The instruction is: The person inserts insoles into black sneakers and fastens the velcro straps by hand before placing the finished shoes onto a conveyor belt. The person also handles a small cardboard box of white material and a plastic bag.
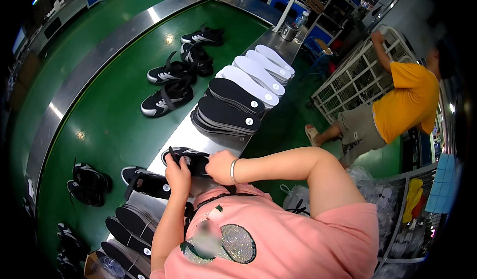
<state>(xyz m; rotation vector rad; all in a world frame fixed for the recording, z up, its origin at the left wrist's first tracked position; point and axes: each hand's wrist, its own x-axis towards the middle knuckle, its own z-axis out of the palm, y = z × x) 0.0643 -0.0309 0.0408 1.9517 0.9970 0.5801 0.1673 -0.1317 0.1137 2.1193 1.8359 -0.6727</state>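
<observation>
A black sneaker with white trim (190, 158) lies on the steel ledge (185, 131) right in front of me. My left hand (178, 175) grips its near side, thumb hooked over the opening. My right hand (220, 167), a silver bangle on the wrist, is pressed into the shoe's opening from the right. A second black sneaker (145, 181) rests just left of my left hand. Overlapping black insoles (229, 106) lie farther along the ledge, with white insoles (258, 73) beyond them.
Pairs of black sneakers (175, 75) ride the green conveyor belt (107, 125) to my left. More black insoles (128, 237) are stacked at lower left. A person in an orange shirt (403, 103) reaches into a white wire rack (358, 78) at right. Plastic bags (377, 192) sit lower right.
</observation>
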